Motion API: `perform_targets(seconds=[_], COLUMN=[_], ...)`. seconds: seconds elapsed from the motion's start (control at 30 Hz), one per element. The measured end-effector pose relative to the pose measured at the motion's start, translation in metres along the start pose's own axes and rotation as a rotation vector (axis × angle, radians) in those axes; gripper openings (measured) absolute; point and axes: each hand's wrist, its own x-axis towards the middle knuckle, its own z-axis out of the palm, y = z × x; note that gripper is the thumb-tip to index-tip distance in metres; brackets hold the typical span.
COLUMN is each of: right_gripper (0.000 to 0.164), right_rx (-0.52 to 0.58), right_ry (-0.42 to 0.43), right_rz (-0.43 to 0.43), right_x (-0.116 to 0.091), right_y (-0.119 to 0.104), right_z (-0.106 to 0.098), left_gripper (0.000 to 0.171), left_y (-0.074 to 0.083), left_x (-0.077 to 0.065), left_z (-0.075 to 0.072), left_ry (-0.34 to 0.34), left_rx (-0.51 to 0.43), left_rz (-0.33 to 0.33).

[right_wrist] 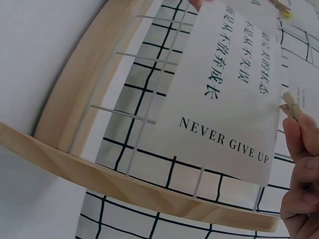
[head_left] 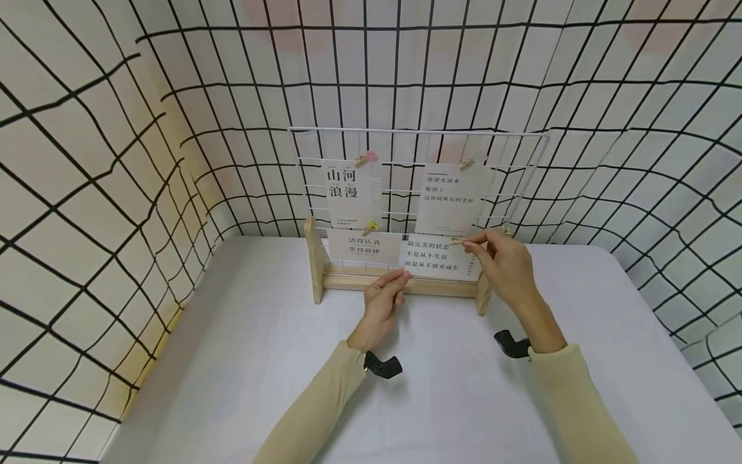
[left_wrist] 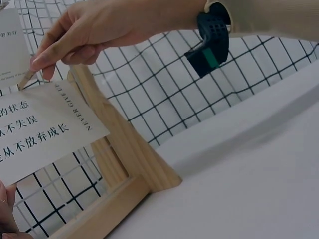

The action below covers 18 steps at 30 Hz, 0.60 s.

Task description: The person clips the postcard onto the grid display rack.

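My left hand (head_left: 384, 303) pinches the lower left corner of a white card (head_left: 435, 259) with dark lettering, held against the lower right of a white wire grid rack. "NEVER GIVE UP" runs along the card's right side in the right wrist view. At the card's top edge, my right hand (head_left: 505, 265) holds a small wooden clothespin (right_wrist: 291, 104) between thumb and fingertips. The clothespin's tip meets the card's edge in the left wrist view; whether it grips the card I cannot tell. Only fingertips of my left hand (left_wrist: 7, 211) show at that view's left side.
The rack's wooden base (head_left: 400, 285) stands on a white table (head_left: 249, 361). A tall card (head_left: 353, 200), another card (head_left: 449, 200) and a small wide card (head_left: 365, 247) hang on the grid, with clothespins at their tops. Black wire mesh (head_left: 394, 77) surrounds the table.
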Motion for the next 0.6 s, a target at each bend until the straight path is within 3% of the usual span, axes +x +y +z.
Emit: perform_targets(seconds=[0.37, 0.6], right_gripper=[0.012, 0.012], right_rx=[-0.107, -0.117], right_ry=[-0.104, -0.144], right_rz=[-0.026, -0.027], right_x=[0.016, 0.022], right_y=[-0.008, -0.009], right_z=[-0.002, 0.000], left_gripper=[0.021, 0.020], left_y=[0.000, -0.001], left_x=[0.004, 0.006], left_z=[-0.002, -0.001], left_ry=[0.013, 0.006], left_rx=[-0.009, -0.025], left_rz=[0.015, 0.039])
